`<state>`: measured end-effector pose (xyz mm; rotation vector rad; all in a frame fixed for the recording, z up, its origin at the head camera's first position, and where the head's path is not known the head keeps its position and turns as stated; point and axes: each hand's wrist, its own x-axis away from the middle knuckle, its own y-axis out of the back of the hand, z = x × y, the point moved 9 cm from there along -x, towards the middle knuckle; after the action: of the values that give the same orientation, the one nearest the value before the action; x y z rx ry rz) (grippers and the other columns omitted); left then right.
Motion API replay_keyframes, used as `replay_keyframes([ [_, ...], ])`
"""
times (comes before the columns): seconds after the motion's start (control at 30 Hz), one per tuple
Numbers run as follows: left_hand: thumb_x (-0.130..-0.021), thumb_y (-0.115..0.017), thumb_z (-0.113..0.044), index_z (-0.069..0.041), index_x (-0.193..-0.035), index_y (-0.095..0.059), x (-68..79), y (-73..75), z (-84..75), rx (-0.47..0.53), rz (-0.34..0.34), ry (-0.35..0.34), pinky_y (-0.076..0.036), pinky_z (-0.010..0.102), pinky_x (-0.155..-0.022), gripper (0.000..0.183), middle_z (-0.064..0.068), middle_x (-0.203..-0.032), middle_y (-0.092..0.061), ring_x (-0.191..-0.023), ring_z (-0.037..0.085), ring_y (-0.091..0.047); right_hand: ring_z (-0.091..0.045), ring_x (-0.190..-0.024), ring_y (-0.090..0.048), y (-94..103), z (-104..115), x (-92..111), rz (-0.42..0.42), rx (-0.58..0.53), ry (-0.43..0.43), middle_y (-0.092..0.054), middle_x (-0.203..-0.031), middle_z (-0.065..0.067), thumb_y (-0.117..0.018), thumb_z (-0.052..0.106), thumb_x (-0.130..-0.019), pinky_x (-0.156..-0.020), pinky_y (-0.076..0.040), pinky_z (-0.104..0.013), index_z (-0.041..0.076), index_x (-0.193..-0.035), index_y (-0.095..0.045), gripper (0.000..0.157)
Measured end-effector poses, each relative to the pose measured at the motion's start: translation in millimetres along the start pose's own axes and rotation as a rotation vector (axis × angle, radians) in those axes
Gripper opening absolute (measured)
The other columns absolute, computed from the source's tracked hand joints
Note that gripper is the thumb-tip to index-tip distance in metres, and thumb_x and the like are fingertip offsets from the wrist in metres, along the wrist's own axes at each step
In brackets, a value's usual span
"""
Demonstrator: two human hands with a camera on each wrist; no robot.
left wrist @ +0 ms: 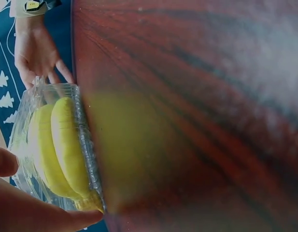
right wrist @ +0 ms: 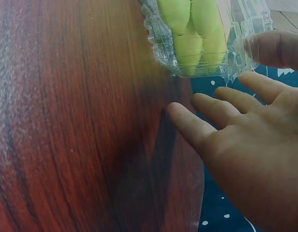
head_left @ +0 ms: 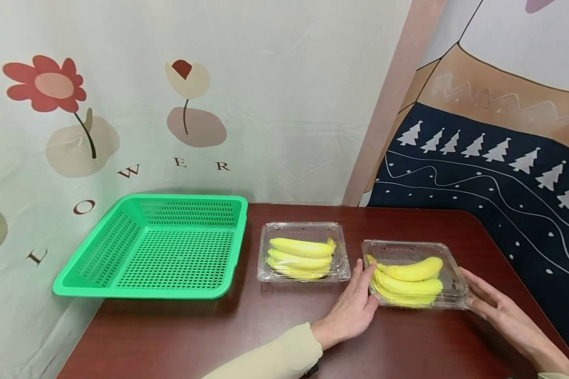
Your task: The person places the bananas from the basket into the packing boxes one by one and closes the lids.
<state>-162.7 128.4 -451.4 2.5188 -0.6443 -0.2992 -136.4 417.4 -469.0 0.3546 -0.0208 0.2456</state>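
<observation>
A clear plastic clamshell box of yellow bananas (head_left: 408, 279) lies between both hands on the right part of the table. My left hand (head_left: 353, 310) grips its left end, fingers at the upper side and thumb near the front corner. At the right end my right hand (head_left: 507, 316) holds the box, its thumb at the front corner. In the right wrist view the other fingers (right wrist: 221, 111) stretch out below the box end. A second clear box of bananas (head_left: 301, 258) sits to the left, close beyond the left fingertips.
A green plastic basket (head_left: 144, 292) with slotted walls stands at the table's left, nothing in it. The dark red-brown table (head_left: 208, 337) ends against a flower-printed curtain (head_left: 284, 105) at the back. A tree-patterned dark cloth (head_left: 526, 231) hangs along the right edge.
</observation>
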Motion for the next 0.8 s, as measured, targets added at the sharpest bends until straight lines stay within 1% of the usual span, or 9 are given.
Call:
replay_keyframes([
  [0.13, -0.105, -0.052, -0.017, -0.015, -0.163, -0.031, -0.3, 1.6, 0.7, -0.008, -0.022, -0.001, -0.032, 0.043, -0.121, 0.061, 0.024, -0.169, -0.019, -0.153, 0.034, -0.029, 0.018, -0.123, -0.043, 1.3, -3.2, -0.5, 0.002, -0.016, -0.014, -0.037, -0.144, 0.034, -0.044, 0.005, -0.11, -0.09, -0.046, -0.009, 0.013, -0.167, -0.017, 0.063],
  [0.27, -0.103, -0.054, -0.016, -0.017, -0.162, -0.033, -0.9, 2.5, 1.6, -0.024, -0.041, 0.007, -0.036, 0.045, -0.119, 0.062, 0.022, -0.167, -0.024, -0.15, 0.034, -0.034, 0.016, -0.121, -0.047, 1.3, -5.5, 0.1, 0.007, -0.029, -0.047, -0.039, -0.141, 0.034, -0.044, 0.007, -0.111, -0.09, -0.048, -0.012, 0.014, -0.167, -0.016, 0.063],
  [0.33, -0.102, -0.055, -0.015, -0.016, -0.161, -0.034, -0.8, 3.4, 0.8, -0.039, -0.055, 0.003, -0.038, 0.045, -0.117, 0.062, 0.022, -0.166, -0.029, -0.149, 0.035, -0.037, 0.014, -0.121, -0.049, 0.6, -5.6, 0.6, 0.012, -0.037, -0.061, -0.04, -0.14, 0.034, -0.044, 0.008, -0.111, -0.09, -0.049, -0.013, 0.014, -0.167, -0.017, 0.063],
  [0.43, -0.101, -0.056, -0.013, -0.016, -0.16, -0.036, 0.0, 5.4, -2.0, -0.074, -0.089, -0.015, -0.042, 0.042, -0.114, 0.063, 0.02, -0.16, -0.038, -0.143, 0.033, -0.045, 0.011, -0.12, -0.053, -0.1, -3.3, 0.9, 0.017, -0.05, -0.048, -0.043, -0.14, 0.034, -0.043, 0.007, -0.111, -0.091, -0.05, -0.014, 0.014, -0.167, -0.018, 0.062],
  [0.5, -0.099, -0.058, -0.012, -0.015, -0.159, -0.037, 0.8, 6.5, -3.7, -0.1, -0.117, -0.032, -0.046, 0.039, -0.11, 0.063, 0.018, -0.151, -0.046, -0.135, 0.03, -0.053, 0.009, -0.12, -0.056, -0.5, -1.0, 1.1, 0.024, -0.058, -0.024, -0.047, -0.14, 0.032, -0.043, 0.004, -0.111, -0.091, -0.051, -0.014, 0.014, -0.167, -0.019, 0.062],
  [0.6, -0.097, -0.06, -0.011, -0.015, -0.158, -0.039, 1.8, 7.5, -4.8, -0.133, -0.15, -0.045, -0.052, 0.034, -0.097, 0.065, 0.011, -0.131, -0.053, -0.112, 0.021, -0.061, 0.005, -0.118, -0.06, -0.1, 1.5, 0.9, 0.024, -0.045, 0.016, -0.052, -0.137, 0.027, -0.042, 0.001, -0.11, -0.09, -0.052, -0.015, 0.015, -0.166, -0.022, 0.062],
  [0.7, -0.097, -0.061, -0.013, -0.018, -0.158, -0.039, 1.5, 7.4, -4.2, -0.139, -0.148, -0.037, -0.054, 0.031, -0.079, 0.065, 0.003, -0.108, -0.055, -0.087, 0.013, -0.059, 0.002, -0.114, -0.062, 1.3, 1.5, 0.7, 0.011, -0.001, 0.02, -0.055, -0.133, 0.023, -0.042, 0.001, -0.11, -0.088, -0.055, -0.019, 0.015, -0.166, -0.023, 0.061],
  [0.8, -0.098, -0.059, -0.014, -0.021, -0.159, -0.037, 0.0, 5.6, -2.8, -0.116, -0.115, -0.022, -0.048, 0.028, -0.061, 0.066, -0.007, -0.083, -0.052, -0.065, 0.008, -0.051, 0.001, -0.108, -0.063, 2.7, 1.1, 1.6, -0.01, 0.054, 0.021, -0.057, -0.126, 0.019, -0.043, 0.003, -0.11, -0.083, -0.057, -0.023, 0.017, -0.166, -0.023, 0.061],
])
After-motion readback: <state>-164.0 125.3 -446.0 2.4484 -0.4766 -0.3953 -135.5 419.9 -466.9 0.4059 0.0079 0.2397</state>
